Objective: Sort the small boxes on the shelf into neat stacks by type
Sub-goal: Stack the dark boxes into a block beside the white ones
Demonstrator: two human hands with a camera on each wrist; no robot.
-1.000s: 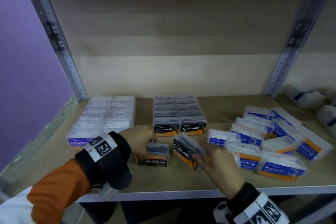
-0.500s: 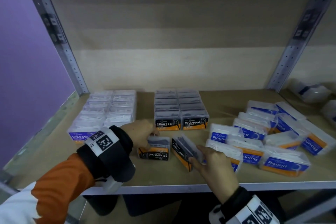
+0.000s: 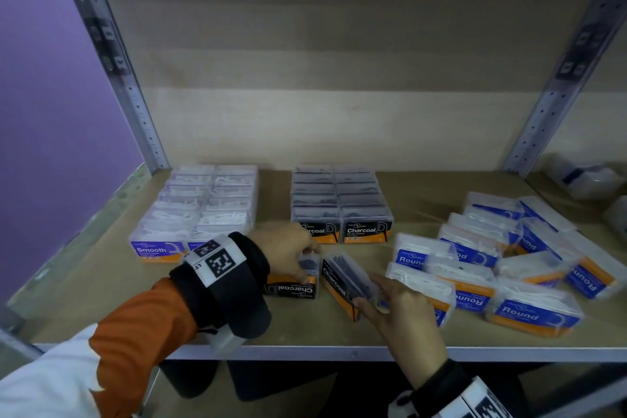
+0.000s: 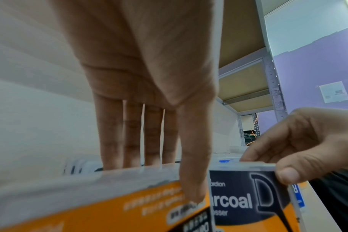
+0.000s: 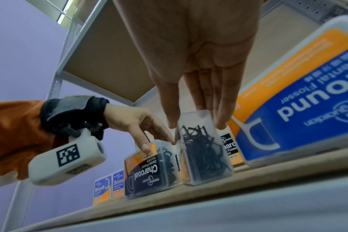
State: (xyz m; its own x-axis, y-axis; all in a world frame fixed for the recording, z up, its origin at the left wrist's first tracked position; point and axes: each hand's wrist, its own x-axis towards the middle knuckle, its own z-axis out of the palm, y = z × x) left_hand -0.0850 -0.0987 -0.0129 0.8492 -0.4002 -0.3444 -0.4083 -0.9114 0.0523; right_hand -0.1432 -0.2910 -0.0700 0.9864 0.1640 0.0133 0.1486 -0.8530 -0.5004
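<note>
At the far left of the wooden shelf (image 3: 101,288) sits the Smooth stack (image 3: 200,210): clear, rectangular plastic boxes in two tidy rows, white flossers inside, purple-and-orange labels facing front. Next to it, the left hand (image 3: 285,248) reaches down over a loose Charcoal box (image 3: 298,282) lying near the shelf's front edge, its black-and-orange label upside down to the head camera. The fingers (image 4: 133,138) are held straight and go down behind the box's far edge while the thumb presses its near, orange face, so the box is pinched between them. Just behind this hand stands the Charcoal stack (image 3: 342,204), two neat rows of clear boxes filled with dark flossers. Right beside the first loose box, close enough that I cannot tell whether they touch, is a second Charcoal box (image 3: 346,282), turned at an angle with its narrow, transparent end toward the shelf's front. The right hand (image 3: 403,309) holds it from above, thumb on one long side, fingers on the other. At the right lie the Round boxes (image 3: 502,268), blue-and-orange labelled, glossy, scattered and overlapping at various angles.
</note>
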